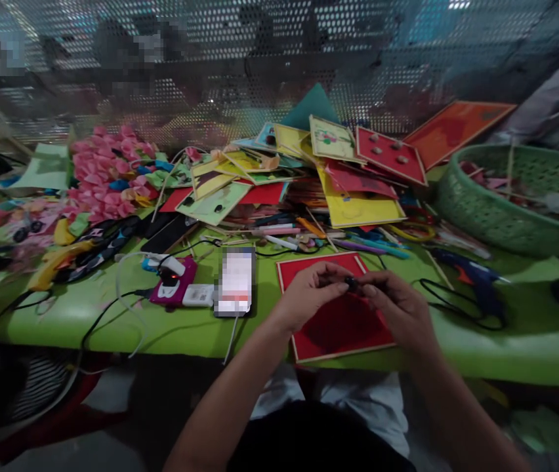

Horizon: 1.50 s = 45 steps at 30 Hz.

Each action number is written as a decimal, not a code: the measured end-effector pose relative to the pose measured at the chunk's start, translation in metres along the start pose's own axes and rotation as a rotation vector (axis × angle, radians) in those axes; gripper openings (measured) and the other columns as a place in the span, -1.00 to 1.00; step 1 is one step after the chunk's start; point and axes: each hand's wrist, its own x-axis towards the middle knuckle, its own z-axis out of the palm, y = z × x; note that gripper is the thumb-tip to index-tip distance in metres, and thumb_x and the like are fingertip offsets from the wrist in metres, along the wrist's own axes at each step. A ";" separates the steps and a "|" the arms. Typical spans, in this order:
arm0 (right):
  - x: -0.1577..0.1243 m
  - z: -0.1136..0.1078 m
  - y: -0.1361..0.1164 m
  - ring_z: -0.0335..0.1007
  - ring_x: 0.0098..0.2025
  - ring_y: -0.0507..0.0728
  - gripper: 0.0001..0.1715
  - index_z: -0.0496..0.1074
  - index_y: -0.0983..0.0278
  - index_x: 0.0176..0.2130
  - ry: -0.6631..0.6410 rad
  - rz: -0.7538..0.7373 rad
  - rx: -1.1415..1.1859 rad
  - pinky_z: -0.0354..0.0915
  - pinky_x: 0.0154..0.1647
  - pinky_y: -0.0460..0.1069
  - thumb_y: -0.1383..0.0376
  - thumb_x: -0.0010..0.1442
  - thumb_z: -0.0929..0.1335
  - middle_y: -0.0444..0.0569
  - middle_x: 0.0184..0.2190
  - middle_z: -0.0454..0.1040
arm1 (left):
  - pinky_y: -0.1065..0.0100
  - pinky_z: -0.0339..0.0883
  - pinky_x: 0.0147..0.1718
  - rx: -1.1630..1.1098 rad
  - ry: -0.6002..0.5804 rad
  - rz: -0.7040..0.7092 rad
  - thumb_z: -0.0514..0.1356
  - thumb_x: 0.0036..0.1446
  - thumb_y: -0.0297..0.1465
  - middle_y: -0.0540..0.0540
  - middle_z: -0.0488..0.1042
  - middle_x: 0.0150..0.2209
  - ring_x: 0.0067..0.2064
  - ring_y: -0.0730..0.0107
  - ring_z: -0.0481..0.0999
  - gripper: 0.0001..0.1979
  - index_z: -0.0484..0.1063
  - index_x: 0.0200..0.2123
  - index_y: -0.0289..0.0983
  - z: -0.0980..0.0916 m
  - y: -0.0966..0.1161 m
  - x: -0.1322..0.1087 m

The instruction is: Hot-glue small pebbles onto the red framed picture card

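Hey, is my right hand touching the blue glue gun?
Apart: the head view shows green tabletop between the right hand and the blue glue gun.

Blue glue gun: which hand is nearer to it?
Right. The right hand is left of the blue glue gun, apart from it; the left hand is farther left, beyond the right.
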 end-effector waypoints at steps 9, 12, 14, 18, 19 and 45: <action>0.001 0.004 -0.006 0.36 -0.39 0.07 -0.83 0.49 0.24 -0.24 0.012 -0.171 -0.130 0.27 -0.41 -0.05 0.18 0.23 0.44 -0.07 -0.37 0.48 | 0.37 0.32 -0.17 0.137 0.018 0.008 0.43 -0.03 -0.29 -0.04 0.53 -0.34 -0.28 0.44 0.49 -0.67 0.48 -0.24 -0.32 0.001 0.001 0.001; 0.002 0.002 -0.009 0.40 -0.37 0.09 -0.91 0.48 0.23 -0.30 0.019 -0.225 -0.155 0.27 -0.38 -0.03 0.25 0.23 0.42 -0.07 -0.38 0.49 | 0.38 0.32 -0.18 0.163 0.008 0.012 0.44 -0.04 -0.30 -0.03 0.52 -0.34 -0.29 0.45 0.48 -0.68 0.48 -0.25 -0.31 0.001 0.001 0.001; 0.003 0.001 -0.011 0.42 -0.35 0.10 -0.92 0.49 0.23 -0.33 0.026 -0.246 -0.163 0.29 -0.33 -0.01 0.28 0.24 0.41 -0.07 -0.39 0.51 | 0.38 0.32 -0.18 0.157 0.002 0.005 0.45 -0.05 -0.31 -0.03 0.53 -0.33 -0.30 0.47 0.48 -0.68 0.49 -0.26 -0.32 0.000 0.000 0.002; 0.003 0.000 -0.012 0.43 -0.35 0.10 -0.92 0.52 0.23 -0.31 0.026 -0.231 -0.132 0.29 -0.32 -0.01 0.28 0.25 0.41 -0.08 -0.40 0.52 | 0.40 0.31 -0.17 0.118 -0.005 -0.009 0.44 -0.04 -0.30 -0.03 0.53 -0.32 -0.29 0.48 0.47 -0.67 0.49 -0.24 -0.32 -0.002 -0.002 0.003; 0.002 0.000 -0.012 0.42 -0.35 0.09 -0.92 0.52 0.23 -0.30 0.021 -0.216 -0.121 0.29 -0.32 -0.02 0.27 0.24 0.42 -0.08 -0.39 0.52 | 0.40 0.31 -0.17 0.109 -0.010 -0.009 0.44 -0.03 -0.30 -0.04 0.52 -0.31 -0.28 0.48 0.48 -0.67 0.49 -0.23 -0.32 -0.002 -0.003 0.003; 0.007 -0.003 0.000 0.29 -0.36 0.08 -0.73 0.50 0.24 -0.37 -0.109 0.082 0.278 0.18 -0.33 -0.03 0.10 0.18 0.47 -0.12 -0.44 0.42 | 0.40 0.28 -0.17 0.181 -0.054 -0.001 0.43 0.02 -0.29 -0.01 0.52 -0.32 -0.26 0.45 0.46 -0.72 0.51 -0.23 -0.28 0.002 0.000 0.000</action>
